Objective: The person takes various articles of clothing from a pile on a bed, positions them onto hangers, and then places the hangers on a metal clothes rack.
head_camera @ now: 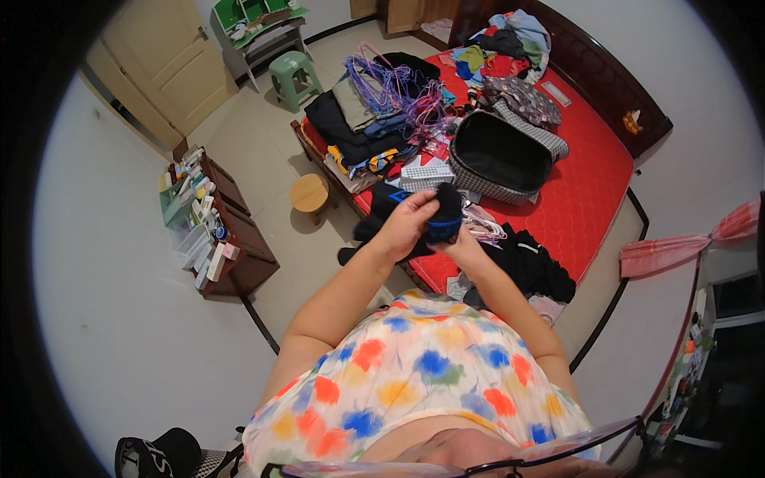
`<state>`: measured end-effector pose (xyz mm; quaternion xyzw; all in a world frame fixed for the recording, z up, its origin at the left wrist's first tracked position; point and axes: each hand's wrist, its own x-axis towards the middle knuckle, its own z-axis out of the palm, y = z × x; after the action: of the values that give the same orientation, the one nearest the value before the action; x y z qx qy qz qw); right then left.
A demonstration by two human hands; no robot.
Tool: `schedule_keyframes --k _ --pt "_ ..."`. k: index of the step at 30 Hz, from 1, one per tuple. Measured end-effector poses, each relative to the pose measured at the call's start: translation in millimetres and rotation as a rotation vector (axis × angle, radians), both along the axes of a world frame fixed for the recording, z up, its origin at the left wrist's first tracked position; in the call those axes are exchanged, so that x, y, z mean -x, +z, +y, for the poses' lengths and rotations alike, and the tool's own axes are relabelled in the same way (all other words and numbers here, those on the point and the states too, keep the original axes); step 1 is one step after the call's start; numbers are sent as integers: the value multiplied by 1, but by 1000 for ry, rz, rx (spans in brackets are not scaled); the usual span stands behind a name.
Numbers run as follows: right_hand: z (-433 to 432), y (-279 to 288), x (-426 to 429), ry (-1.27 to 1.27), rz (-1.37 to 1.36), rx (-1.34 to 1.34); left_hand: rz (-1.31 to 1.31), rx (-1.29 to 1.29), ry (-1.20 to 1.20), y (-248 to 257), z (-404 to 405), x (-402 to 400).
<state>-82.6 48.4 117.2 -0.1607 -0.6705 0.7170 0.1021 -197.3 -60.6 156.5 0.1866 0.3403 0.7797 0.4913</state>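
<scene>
My left hand [412,218] and my right hand [457,242] meet over the near edge of the bed, both gripping a black sock with a blue band [447,210]. Other dark cloth with a blue mark [382,206] hangs behind and below my left hand. Just beyond the sock stands a white perforated basket [426,177]. To the right of it lies an open checked suitcase [502,158] with a black lining. White and pink hangers [481,224] and a heap of black clothes [529,263] lie right of my hands.
The red bed [588,155] holds folded clothes [340,131], tangled purple and pink wire hangers [388,83] and a pile of coloured clothes [502,51]. A round wooden stool [309,193], a green plastic stool [294,77] and a cluttered brown cabinet [245,263] stand on the left.
</scene>
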Motion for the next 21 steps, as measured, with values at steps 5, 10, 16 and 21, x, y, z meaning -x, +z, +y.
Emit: schedule_keyframes --k 5,10,16,21 --pt "8 1 13 -215 107 488 200 -26 63 24 -20 15" --pt "50 -21 10 -254 174 813 514 250 173 -28 -44 49" --pt "54 2 17 -205 183 985 491 383 -283 -75 -48 7" --pt "61 21 17 -121 268 1038 545 474 -329 -105 -37 -5"
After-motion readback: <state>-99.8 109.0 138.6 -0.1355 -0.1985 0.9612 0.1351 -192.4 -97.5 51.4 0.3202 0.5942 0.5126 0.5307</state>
